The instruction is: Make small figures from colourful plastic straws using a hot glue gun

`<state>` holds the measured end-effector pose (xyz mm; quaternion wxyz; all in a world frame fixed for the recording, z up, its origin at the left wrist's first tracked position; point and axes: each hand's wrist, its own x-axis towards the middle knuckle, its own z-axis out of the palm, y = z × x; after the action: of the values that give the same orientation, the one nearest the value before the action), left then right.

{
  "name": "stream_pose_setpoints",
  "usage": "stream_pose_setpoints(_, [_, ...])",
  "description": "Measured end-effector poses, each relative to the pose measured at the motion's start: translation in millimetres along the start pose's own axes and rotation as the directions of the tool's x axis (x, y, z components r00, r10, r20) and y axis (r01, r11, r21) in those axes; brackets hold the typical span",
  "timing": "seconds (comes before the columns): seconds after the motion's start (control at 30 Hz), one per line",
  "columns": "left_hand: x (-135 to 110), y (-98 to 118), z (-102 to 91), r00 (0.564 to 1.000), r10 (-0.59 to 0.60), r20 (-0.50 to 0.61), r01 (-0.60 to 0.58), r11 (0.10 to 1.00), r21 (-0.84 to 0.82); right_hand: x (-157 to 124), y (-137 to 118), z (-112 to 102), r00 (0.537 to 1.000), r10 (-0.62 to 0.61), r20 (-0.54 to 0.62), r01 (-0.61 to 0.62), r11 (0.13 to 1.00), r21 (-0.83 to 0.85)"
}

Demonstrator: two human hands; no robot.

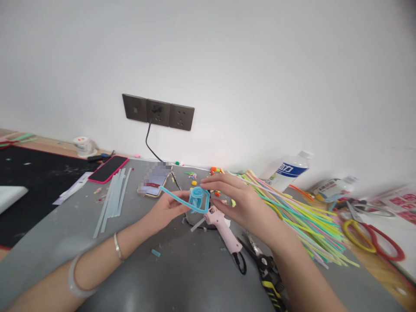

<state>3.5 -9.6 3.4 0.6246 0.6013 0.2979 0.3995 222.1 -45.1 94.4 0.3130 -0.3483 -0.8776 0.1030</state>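
A light-blue pipe cleaner coil (pixel 196 198) is held up above the grey mat, with one long bent end reaching out to the left. My left hand (pixel 166 210) is closed on its left side, thumb and fingers against the coil. From the right, my right hand (pixel 244 205) has its curved fingertips at the coil's top and beside the bent end. Some of the contact is hidden behind the fingers. Just below, a pink hot glue gun (pixel 227 234) lies on the mat with a clear glue stick poking out near it.
Glue sticks (pixel 113 195) and two phones (pixel 108 169) lie left. Pipe cleaners (pixel 312 225), a white bottle (pixel 289 171) and scissors (pixel 367 236) are to the right. Pliers (pixel 264 268) lie near my right forearm. A black cord (pixel 147 136) runs to the wall socket (pixel 158 112).
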Motion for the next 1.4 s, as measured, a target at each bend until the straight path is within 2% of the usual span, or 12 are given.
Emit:
stream_pose_setpoints(0.23, [0.8,-1.9,-0.7,1.0,0.011,-0.008,-0.011,1.0,-0.006,1.4,2.9,3.0,0.998,-0.068,-0.012,0.067,0.995,-0.069])
stream_pose_setpoints(0.37, [1.6,-3.9,-1.6,1.0,0.001,-0.003,-0.001,1.0,-0.009,2.4,2.6,3.3,0.997,-0.073,0.016,0.074,0.994,-0.076])
stream_pose_setpoints(0.53, [1.4,-2.6,-1.0,1.0,-0.004,0.004,0.004,1.0,-0.008,2.4,-0.9,1.9,0.999,-0.052,-0.013,0.051,0.997,-0.053])
stream_pose_setpoints(0.77, [1.0,-2.8,-0.9,1.0,0.005,-0.008,-0.005,1.0,0.01,2.0,-1.2,2.9,0.994,-0.086,0.065,0.089,0.995,-0.042])
stream_pose_setpoints(0.87, [0.9,-2.0,-0.8,1.0,0.004,-0.012,-0.003,1.0,0.01,1.4,-1.1,2.0,0.996,-0.074,0.048,0.076,0.996,-0.036])
stream_pose_setpoints(1.0, [0.7,-1.8,-1.5,1.0,0.016,-0.008,-0.015,1.0,0.018,0.3,-2.2,-0.3,0.998,-0.042,-0.043,0.039,0.997,-0.069])
stream_pose_setpoints(1.17, [0.8,-2.8,-6.9,0.997,0.008,-0.078,-0.004,0.999,0.047,-0.6,-1.9,-7.1,0.974,-0.001,-0.226,-0.02,0.996,-0.089])
stream_pose_setpoints(1.23, [0.8,-1.4,-11.1,0.999,0.033,-0.031,-0.032,0.999,0.043,-1.7,-1.2,-11.3,0.955,0.016,-0.295,-0.045,0.995,-0.092])
stream_pose_setpoints(1.3, [0.6,1.9,-16.0,0.993,0.094,0.069,-0.098,0.993,0.067,-3.6,-0.5,-15.3,0.93,0.031,-0.367,-0.07,0.993,-0.092])
stream_pose_setpoints(1.4, [-0.4,9.0,-22.7,0.969,0.137,0.203,-0.176,0.966,0.191,-7.3,0.1,-19.9,0.888,0.059,-0.455,-0.09,0.995,-0.046])
